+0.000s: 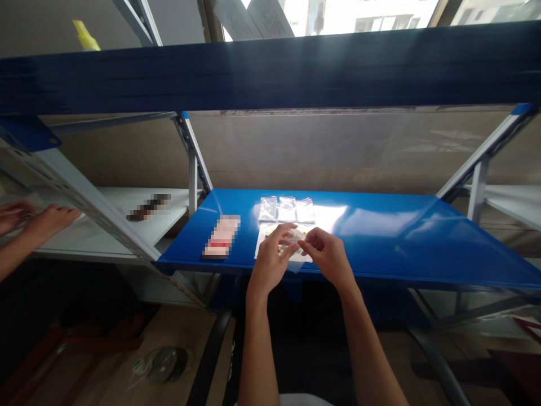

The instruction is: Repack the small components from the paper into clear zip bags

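Clear plastic bag (pixel 305 254) holding yellow pieces (pixel 284 239), pinched by left hand (pixel 268 262) and right hand (pixel 327 256), beside three small bags (pixel 286 210) on the bench (pixel 380 237).

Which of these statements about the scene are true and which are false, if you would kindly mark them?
1. The bare left hand and right hand are both at a clear bag on the blue shelf. True.
2. Three small clear bags lie in a row beyond the hands. True.
3. The blurred pink item lies to the right of the hands. False: it lies to their left.
4. A co-worker's hand is over the blue shelf. False: it is over the white shelf at the left.
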